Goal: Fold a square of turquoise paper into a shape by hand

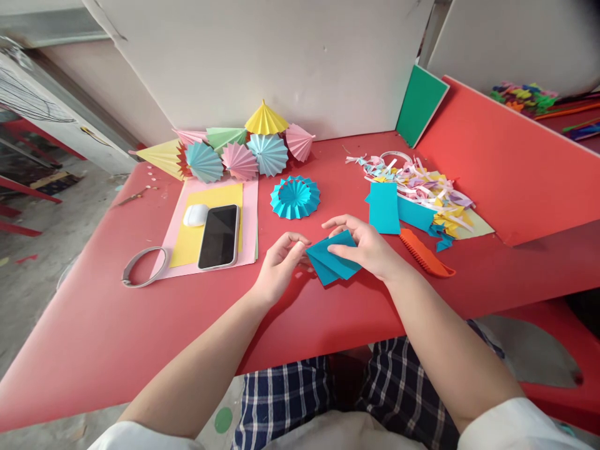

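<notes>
Between my hands are several small blue paper pieces [334,259], fanned out a little above the table. My right hand [363,247] is closed on them, thumb lying across the top and fingers behind. At their left corner, my left hand [284,259] has its fingers curled and its thumb close to the index finger; some fingertips are partly hidden by the paper. Just beyond the hands, a pleated blue paper ring [295,197] rests on the table. A flat blue paper rectangle [385,208] lies to the right, near an orange toothed cutter [425,253].
Folded paper umbrellas [239,160] line the back left of the red table [187,331]. A phone [219,237] and white earbud case [195,215] lie on coloured paper; a grey ring-shaped band [144,267] is left. Paper scraps [422,181] pile before a red board [506,169].
</notes>
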Demonstrator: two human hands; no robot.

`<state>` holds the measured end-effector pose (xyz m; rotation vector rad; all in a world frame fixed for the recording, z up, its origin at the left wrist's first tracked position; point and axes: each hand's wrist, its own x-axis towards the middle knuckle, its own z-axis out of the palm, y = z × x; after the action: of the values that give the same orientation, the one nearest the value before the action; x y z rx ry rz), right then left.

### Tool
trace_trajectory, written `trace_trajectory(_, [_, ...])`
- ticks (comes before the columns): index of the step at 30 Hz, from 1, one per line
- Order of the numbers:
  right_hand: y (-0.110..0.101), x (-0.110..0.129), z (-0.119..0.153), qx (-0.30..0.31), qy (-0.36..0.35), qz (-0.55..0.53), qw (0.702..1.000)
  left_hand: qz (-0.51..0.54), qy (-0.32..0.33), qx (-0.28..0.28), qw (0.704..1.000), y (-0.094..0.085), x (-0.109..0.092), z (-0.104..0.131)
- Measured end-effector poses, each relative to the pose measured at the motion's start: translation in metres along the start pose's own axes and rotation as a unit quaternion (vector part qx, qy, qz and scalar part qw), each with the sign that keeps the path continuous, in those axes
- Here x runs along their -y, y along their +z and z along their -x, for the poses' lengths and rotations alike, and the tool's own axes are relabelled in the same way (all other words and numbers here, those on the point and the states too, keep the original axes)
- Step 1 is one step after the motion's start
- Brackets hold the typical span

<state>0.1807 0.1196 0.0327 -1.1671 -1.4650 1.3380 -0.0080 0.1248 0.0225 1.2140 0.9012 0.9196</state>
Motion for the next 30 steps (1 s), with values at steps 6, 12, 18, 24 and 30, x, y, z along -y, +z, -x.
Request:
trace_trajectory(6, [-0.0005,0.0004,0.0008,-0.008,-0.030,0.088,0.996,-0.075,-0.002,-0.008,0.997,0.0006,0.0028,0.0023])
trace_trajectory(12, [-0.0013,0.0005,0.0016,0.035,-0.060,0.123,0.990,-0.133,0.008,0.004,0.991,-0.0007,0.0054,0.0031])
trace_trajectory(18, [0.0002,0.0004,0.0015,0.042,-0.069,0.101,0.992,-0.142,0.028,0.011,0.989,-0.0009,0.0087,0.0014])
trace_trajectory(24, [-0.0023,0.0009,0.0017,0.054,-0.065,0.075,0.994,-0.116,0.005,0.022,0.993,-0.0035,0.0058,-0.0003])
trace_trajectory(30, [-0.0093,0.0012,0.0017,0.012,-0.048,0.018,0.999,-0.082,-0.014,-0.002,0.997,-0.0084,0.0023,-0.0033])
